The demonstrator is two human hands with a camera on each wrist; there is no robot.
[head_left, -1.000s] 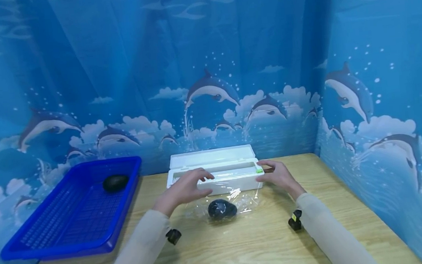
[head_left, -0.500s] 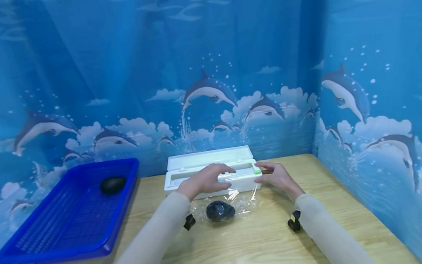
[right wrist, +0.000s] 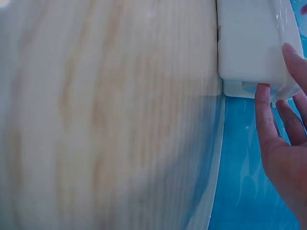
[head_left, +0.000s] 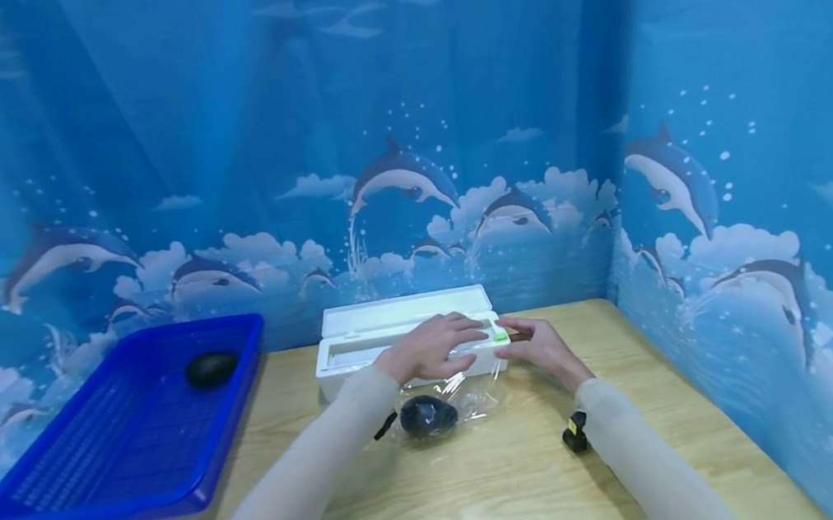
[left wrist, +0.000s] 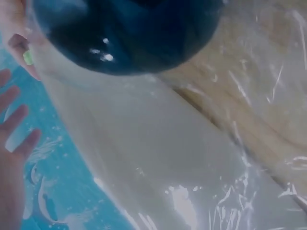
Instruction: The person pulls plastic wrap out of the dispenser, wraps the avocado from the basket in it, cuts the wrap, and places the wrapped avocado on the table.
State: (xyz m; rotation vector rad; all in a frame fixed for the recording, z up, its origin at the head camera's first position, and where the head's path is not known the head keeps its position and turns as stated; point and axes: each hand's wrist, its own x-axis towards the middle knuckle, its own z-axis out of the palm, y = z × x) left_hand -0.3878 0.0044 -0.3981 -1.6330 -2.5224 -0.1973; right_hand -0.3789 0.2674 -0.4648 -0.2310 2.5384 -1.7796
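Observation:
A white cling film dispenser point(head_left: 344, 365) stands on the table with its lid raised. Near its right end sits a green slide cutter point(head_left: 501, 336). Clear cling film point(head_left: 477, 399) comes down from its front and covers a dark avocado point(head_left: 428, 416), which the left wrist view shows close up. My left hand point(head_left: 433, 349) is held over the dispenser's front edge, fingers extended toward the cutter and holding nothing. With thumb and fingers, my right hand point(head_left: 541, 350) grips the dispenser's right end; the right wrist view shows the fingers against that end point(right wrist: 263, 103).
To the left is a blue plastic basket point(head_left: 208, 476) with another dark avocado point(head_left: 210, 368) inside. Behind the wooden table point(head_left: 510, 483) hangs a blue dolphin-print curtain point(head_left: 265, 141), which also covers the right side.
My left hand has moved right along the dispenser's front, from its middle toward the green cutter. The right hand keeps its grip on the end. The head view has shifted slightly right.

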